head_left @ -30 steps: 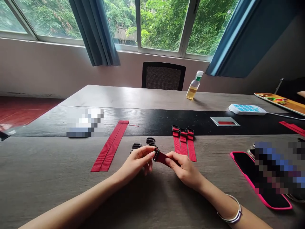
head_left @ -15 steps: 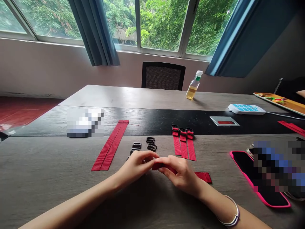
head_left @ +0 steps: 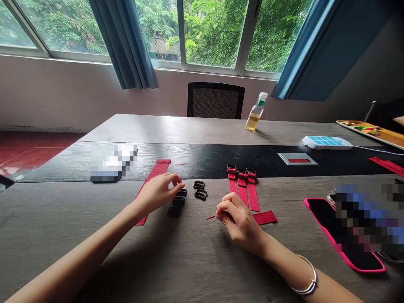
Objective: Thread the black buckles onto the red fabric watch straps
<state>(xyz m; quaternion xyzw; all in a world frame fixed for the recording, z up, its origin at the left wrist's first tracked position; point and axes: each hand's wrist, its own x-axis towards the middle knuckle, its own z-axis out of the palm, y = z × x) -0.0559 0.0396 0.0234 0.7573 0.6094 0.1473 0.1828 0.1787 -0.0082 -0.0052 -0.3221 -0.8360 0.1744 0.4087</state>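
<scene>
My left hand (head_left: 158, 191) is over several black slide buckles (head_left: 178, 201) lined up on the table, its thumb and forefinger curved at the farthest one. I see nothing held in it. It partly covers two long red webbing straps (head_left: 162, 166) lying side by side. Fingers pinched, my right hand (head_left: 241, 225) grips a red webbing strap (head_left: 267, 217). One end of this strap sticks out to the right; a thin edge shows left of the fingertips. Between the hands lie two black curved hooks (head_left: 200, 193). Three red straps fitted with black hardware (head_left: 242, 189) lie beyond my right hand.
At the right lies a pink-rimmed phone (head_left: 344, 235) beside a blurred-out object. Farther back are a clear packet (head_left: 297, 159), a white power strip (head_left: 328, 143), a bottle (head_left: 255, 113) and an orange tray (head_left: 378, 134). A pixelated object (head_left: 110, 164) lies at the left.
My left hand has let go of the red strap and moved left to the slide buckles. My right hand keeps the strap, now turned edge-on at its left end.
</scene>
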